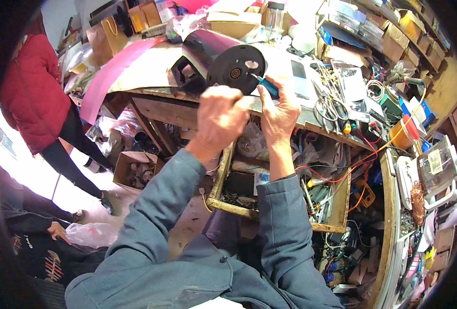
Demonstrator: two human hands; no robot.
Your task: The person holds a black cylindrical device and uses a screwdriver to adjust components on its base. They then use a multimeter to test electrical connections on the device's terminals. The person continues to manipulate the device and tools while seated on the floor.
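Observation:
An electric kettle point(208, 44) lies on its side on the workbench, its round black base point(224, 64) facing me. A ring-shaped connector sits in the middle of that base, and the black handle point(185, 73) points left. My right hand point(281, 114) is closed around a screwdriver point(268, 87) with a teal handle, its shaft reaching to the right part of the base. In front of the base's lower edge, my left hand point(219, 121) has its fingers curled; whatever they hold, if anything, is hidden.
Below the bench edge, an open wooden drawer point(239, 210) holds tools and parts. Pliers and cables point(329, 105) crowd the bench on the right. A person in a red jacket point(33, 92) stands at left; another person's hand point(58, 232) is near a plastic bag point(92, 234).

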